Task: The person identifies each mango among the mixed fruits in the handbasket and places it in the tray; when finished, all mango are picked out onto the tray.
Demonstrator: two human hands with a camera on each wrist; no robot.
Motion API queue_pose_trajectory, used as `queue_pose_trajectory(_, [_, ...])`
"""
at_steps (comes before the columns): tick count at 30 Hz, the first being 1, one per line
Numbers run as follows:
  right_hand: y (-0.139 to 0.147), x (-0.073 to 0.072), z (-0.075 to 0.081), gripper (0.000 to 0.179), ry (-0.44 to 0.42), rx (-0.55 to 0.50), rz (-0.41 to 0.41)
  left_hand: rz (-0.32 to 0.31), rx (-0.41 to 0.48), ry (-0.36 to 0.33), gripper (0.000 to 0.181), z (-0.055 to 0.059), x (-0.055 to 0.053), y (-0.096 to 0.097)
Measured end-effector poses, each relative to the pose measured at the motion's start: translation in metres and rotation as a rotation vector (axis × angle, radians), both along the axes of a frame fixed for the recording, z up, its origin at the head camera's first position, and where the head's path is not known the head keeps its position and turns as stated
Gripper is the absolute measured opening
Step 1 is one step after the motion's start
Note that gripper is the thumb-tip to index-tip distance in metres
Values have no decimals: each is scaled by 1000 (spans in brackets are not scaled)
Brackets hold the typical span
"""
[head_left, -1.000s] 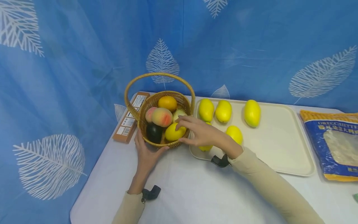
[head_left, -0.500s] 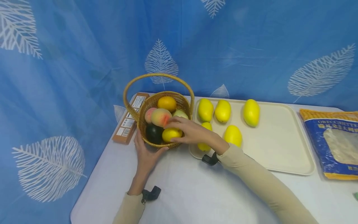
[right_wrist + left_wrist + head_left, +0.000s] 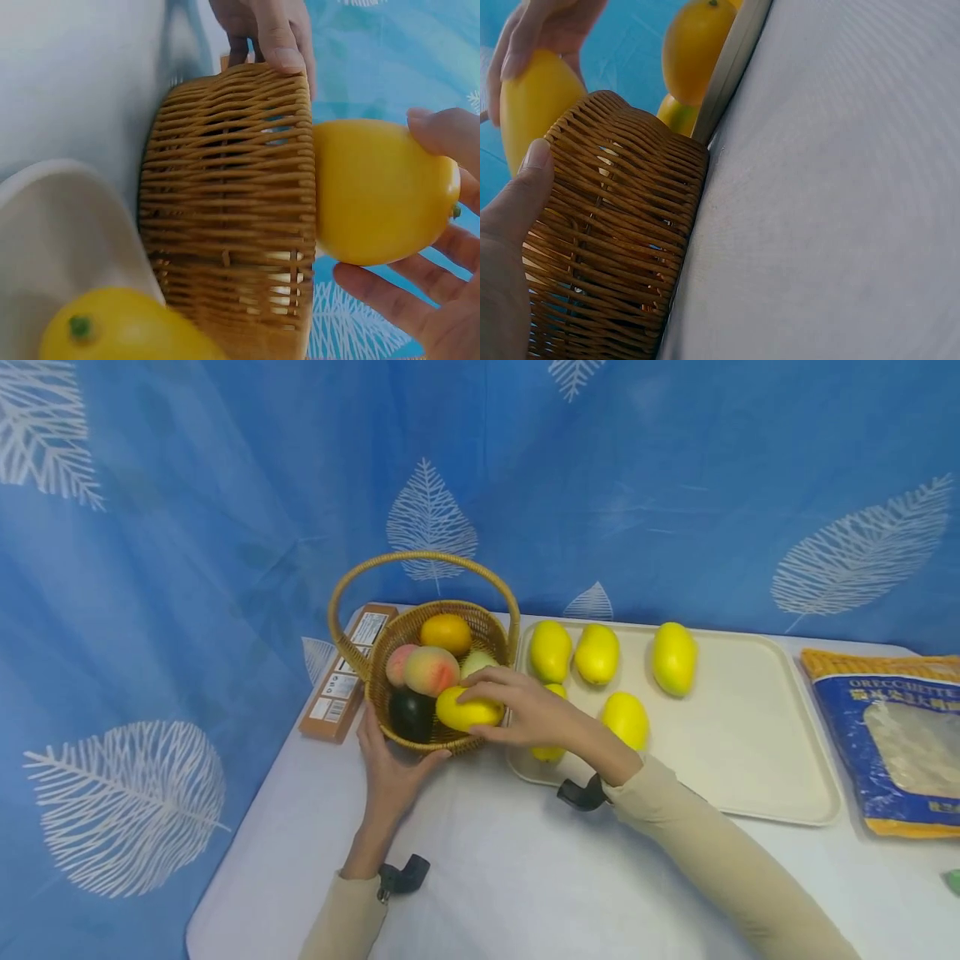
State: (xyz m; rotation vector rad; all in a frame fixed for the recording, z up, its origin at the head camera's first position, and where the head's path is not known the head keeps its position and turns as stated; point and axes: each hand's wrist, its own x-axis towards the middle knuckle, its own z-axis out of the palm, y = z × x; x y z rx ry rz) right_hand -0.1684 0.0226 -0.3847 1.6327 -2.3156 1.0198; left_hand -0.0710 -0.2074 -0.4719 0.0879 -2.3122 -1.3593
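A round wicker basket (image 3: 615,225) with a tall handle stands on the table's left side. My left hand (image 3: 393,781) holds its front left, thumb at the rim. My right hand (image 3: 528,710) grips a yellow mango (image 3: 467,710) at the basket's front right. In the right wrist view this mango (image 3: 382,191) sticks up past the rim, thumb on one side and fingers on the other. Inside the basket lie two peaches (image 3: 431,671), an orange-yellow fruit (image 3: 446,633), a dark oval fruit (image 3: 410,714) and a pale green fruit (image 3: 477,663), partly hidden by my right hand.
A cream tray (image 3: 750,727) with several yellow mangoes (image 3: 673,660) adjoins the basket on the right. Behind the basket's left side lies a flat brown box (image 3: 335,697). An orecchiette bag (image 3: 900,743) lies far right. A blue leaf-print curtain (image 3: 637,485) hangs behind.
My right hand moved left and down with the mango, then back up and right. The mango now sits higher and lies more lengthwise. My left hand stays on the basket.
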Motion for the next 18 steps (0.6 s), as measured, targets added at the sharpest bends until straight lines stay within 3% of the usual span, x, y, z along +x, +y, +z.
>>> queue_pose_trajectory(10, [46,9,12,38,118,-224,-131,16,-7,27,131,-1,3,1])
queue_pose_trajectory(14, [82,13,16,39,164,-293,-261,17,-6,31,132,-1,2,2])
queue_pose_trajectory(18, [121,22,7,42,194,-336,-412,14,-13,31,132,2,3,2])
